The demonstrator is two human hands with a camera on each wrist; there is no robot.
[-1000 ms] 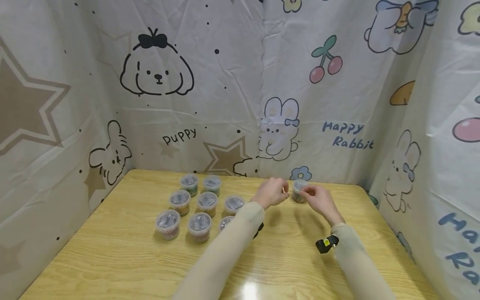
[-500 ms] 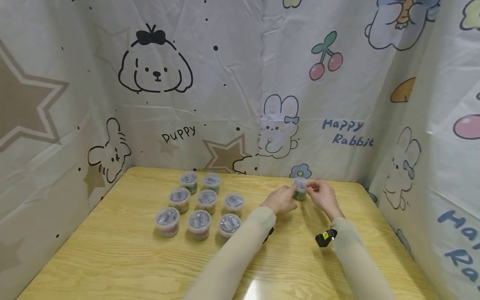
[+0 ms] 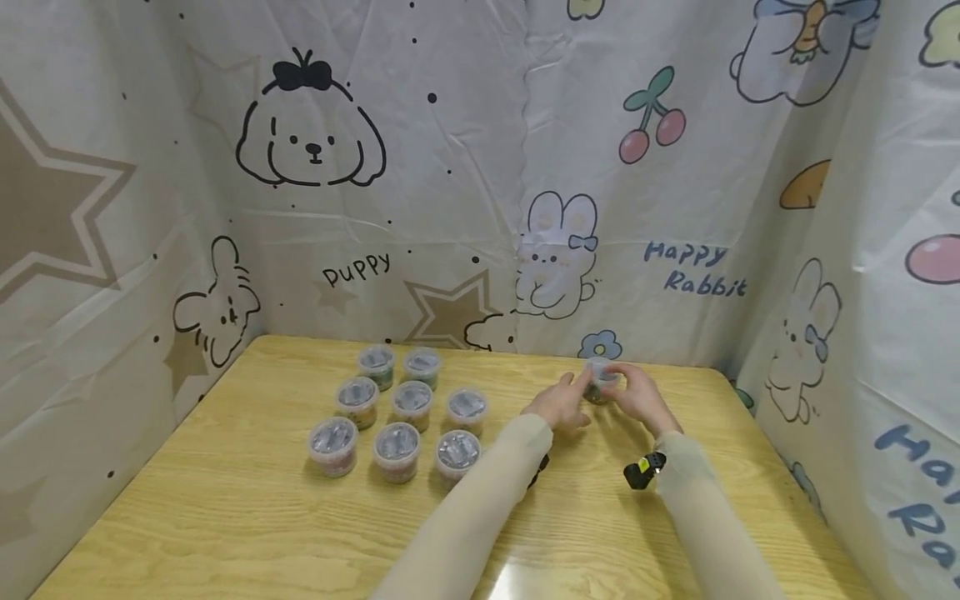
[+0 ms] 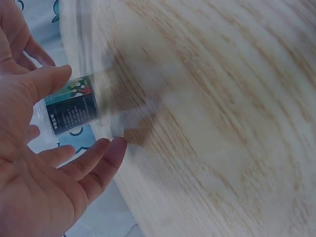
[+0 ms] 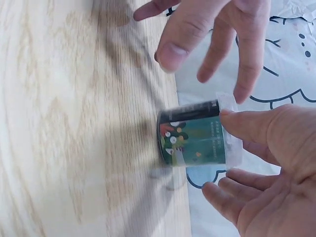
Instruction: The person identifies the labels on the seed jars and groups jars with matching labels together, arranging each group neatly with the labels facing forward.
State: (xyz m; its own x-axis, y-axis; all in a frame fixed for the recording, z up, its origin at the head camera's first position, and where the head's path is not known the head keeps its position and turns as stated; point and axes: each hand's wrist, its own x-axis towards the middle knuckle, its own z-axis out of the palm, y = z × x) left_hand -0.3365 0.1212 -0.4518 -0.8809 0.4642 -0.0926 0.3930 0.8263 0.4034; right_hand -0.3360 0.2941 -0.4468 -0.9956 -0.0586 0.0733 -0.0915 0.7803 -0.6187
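A small clear plastic tub (image 3: 596, 392) stands upright near the back edge of the table, with a dark and green printed label in both wrist views. My right hand (image 3: 637, 397) holds its lidded top from the right; in the right wrist view the thumb (image 5: 242, 123) lies on the lid's rim (image 5: 233, 148) and a finger goes behind it. From the left my left hand (image 3: 558, 402) reaches to the same tub. Its fingers are spread and fairly straight, and one fingertip (image 5: 240, 94) is at the lid. Whether its thumb (image 4: 54, 79) touches the tub is hard to tell.
Several similar lidded tubs (image 3: 397, 450) stand in loose rows on the left half of the wooden table (image 3: 225, 500). My left forearm passes close to the nearest right one (image 3: 457, 450). A printed cloth (image 3: 450, 167) encloses the back and sides.
My left hand has moved right, up to the tub, and its fingers have spread. My right hand has shifted slightly left and further over the lid. The other tubs stay put.
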